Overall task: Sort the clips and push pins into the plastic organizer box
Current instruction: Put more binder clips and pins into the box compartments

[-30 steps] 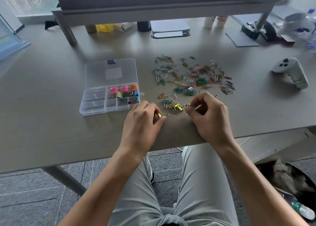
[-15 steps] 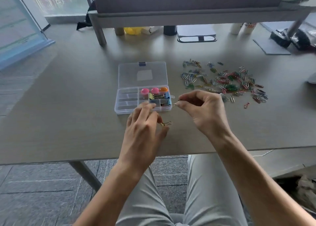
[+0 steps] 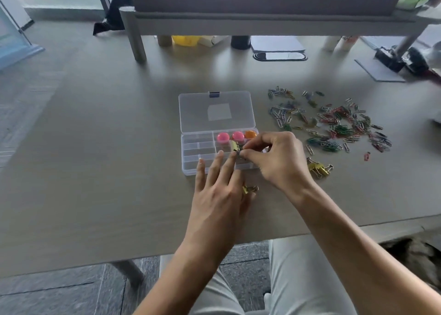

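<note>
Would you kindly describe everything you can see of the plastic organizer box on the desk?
The organizer box is clear plastic and lies open on the grey desk, its flat lid laid back away from the person, with a blue latch on the far edge and a pale label. The tray is split into small compartments: those on the left look empty, those on the right hold two pink and one orange round pieces and a gold binder clip. The right hand and the left hand reach over its near right part.

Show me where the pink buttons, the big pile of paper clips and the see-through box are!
pink push pins (image 3: 223,137), head view, on a pink cap.
paper clips (image 3: 334,121), head view, pile's middle.
organizer box (image 3: 216,110), head view, open lid.
</note>
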